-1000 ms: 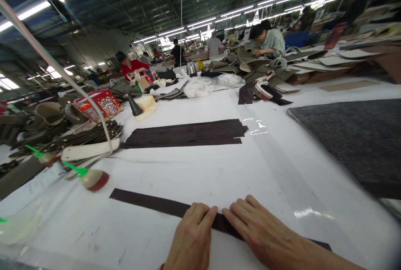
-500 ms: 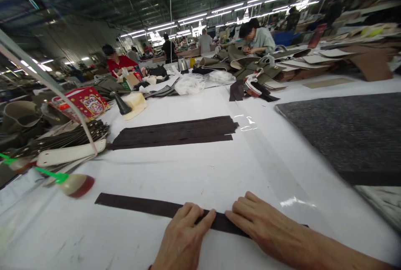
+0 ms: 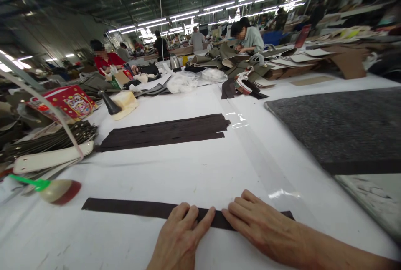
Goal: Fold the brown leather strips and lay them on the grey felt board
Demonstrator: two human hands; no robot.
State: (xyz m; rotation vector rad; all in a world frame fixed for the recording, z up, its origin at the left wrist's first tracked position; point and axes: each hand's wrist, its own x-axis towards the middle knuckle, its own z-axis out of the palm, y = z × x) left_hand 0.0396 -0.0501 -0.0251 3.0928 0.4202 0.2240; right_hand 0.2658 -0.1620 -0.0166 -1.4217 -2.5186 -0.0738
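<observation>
A long, dark brown strip [image 3: 131, 207] of leather-like material lies across the white table in front of me. My left hand [image 3: 180, 232] is closed on its middle, the fingers bent over it and the index finger reaching along it. Just to the right, my right hand [image 3: 258, 224] has its fingers pressed together on the same strip, with a short gap between the hands. Both thumbs are hidden. The strip's right end shows beyond my right hand. Farther back lies a stack of similar dark strips [image 3: 166, 132].
At left are a green-nozzled bottle [image 3: 59, 190], pale strap pieces [image 3: 53, 157] and a slanting pole [image 3: 59, 115]. A tape dispenser-like cream object [image 3: 123, 105] stands behind. A dark grey mat [image 3: 341, 128] covers the right side. Co-workers sit beyond piled material.
The whole view has shifted, so the table items appear farther left. Both hands stay on the strip, and more of its right end shows past my right hand.
</observation>
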